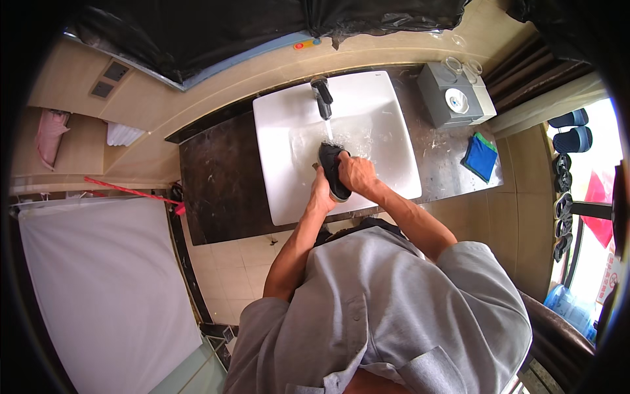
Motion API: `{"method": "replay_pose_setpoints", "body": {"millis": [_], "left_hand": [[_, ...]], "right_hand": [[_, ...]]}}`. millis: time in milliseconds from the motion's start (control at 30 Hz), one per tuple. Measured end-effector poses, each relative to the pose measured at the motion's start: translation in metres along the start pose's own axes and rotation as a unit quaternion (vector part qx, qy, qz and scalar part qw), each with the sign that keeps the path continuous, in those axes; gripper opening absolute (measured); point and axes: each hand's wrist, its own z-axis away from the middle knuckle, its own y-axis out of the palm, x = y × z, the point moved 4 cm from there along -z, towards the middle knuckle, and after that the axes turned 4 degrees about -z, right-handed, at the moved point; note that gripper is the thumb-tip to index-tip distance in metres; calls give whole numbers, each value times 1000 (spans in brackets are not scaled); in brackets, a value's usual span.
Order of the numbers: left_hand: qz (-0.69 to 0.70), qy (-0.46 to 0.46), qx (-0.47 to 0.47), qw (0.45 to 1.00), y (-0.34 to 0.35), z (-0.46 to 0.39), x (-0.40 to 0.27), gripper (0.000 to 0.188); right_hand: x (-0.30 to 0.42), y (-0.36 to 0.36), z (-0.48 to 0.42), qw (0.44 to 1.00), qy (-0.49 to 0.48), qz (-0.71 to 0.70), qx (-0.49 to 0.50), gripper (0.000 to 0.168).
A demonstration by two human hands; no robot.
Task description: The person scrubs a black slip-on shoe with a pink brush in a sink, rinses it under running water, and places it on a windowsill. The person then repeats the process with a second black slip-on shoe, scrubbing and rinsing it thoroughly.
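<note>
A black shoe (329, 160) with a pale sole edge lies between my hands, over the white washbasin (275, 197). Its heel end is toward me and its far end is under the water running from the black tap (322, 98). My left hand (322, 191) grips the shoe's left side near the heel. A small brownish piece shows by my left thumb; what it is cannot be told. My right hand (357, 171) is at the shoe's opening, its fingers bent and partly inside it. Whether those fingers hold anything is hidden. Water splashes in the basin around the shoe's far end.
The dark stone countertop (221, 182) surrounds the basin. At its right stand a grey box (438, 98) bearing a small white dish (456, 101), glass cups (453, 65) and a folded blue cloth (480, 156). Several slippers and shoes (562, 206) line the far right. A red stick (133, 189) is at left.
</note>
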Motion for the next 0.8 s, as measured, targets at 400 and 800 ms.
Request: {"method": "replay_pose_setpoints", "body": {"millis": [400,800], "left_hand": [[11,66,22,997,-15,-3,-2,44],[52,39,34,997,-29,-1,-1,50]], "right_hand": [[15,-14,47,996,-32,-82,12,19],[22,-5,44,993,-108,-50,19,13]]}}
